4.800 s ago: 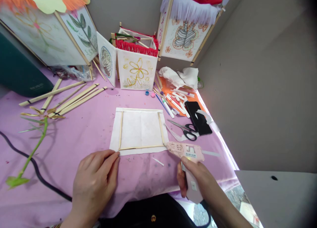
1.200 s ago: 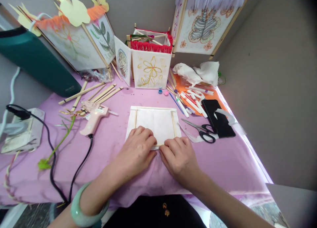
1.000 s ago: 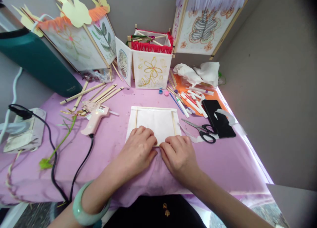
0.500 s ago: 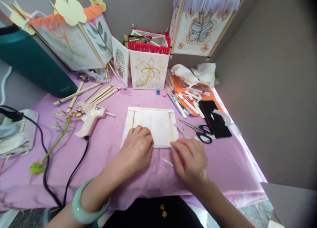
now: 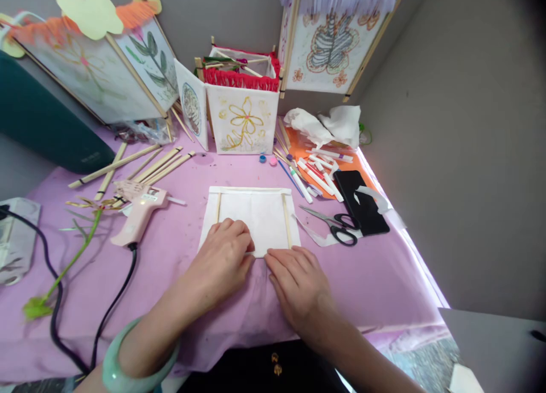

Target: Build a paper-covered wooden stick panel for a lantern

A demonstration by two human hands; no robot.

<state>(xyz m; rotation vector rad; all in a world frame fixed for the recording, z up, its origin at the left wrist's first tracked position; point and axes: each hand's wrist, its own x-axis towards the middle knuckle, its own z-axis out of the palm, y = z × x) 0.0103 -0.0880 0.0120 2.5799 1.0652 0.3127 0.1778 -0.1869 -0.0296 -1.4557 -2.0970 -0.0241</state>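
A white sheet (image 5: 267,222), paper or thin cloth, lies on the table framed by thin wooden sticks. One stick (image 5: 285,219) shows along its right side, another (image 5: 219,206) on the left, and its far edge is folded over. At the near edge, my left hand (image 5: 226,253) is closed, thumb and bent fingers pinching the folded border. My right hand (image 5: 298,285) lies along the same edge just right of it, fingers stretched flat and pressing down. The near-left corner and part of the near edge are hidden under my hands.
Left of the sheet lies a pink glue gun (image 5: 143,214) with a black cord. Scissors (image 5: 336,225), a black phone (image 5: 362,202) and several markers (image 5: 319,180) are at right. Behind stands a decorated lantern (image 5: 243,120). Wooden sticks (image 5: 164,165) lie back left.
My right hand has slid left along the near edge, from the right corner towards my left hand, and its fingers have flattened. The camera view has shifted slightly right.
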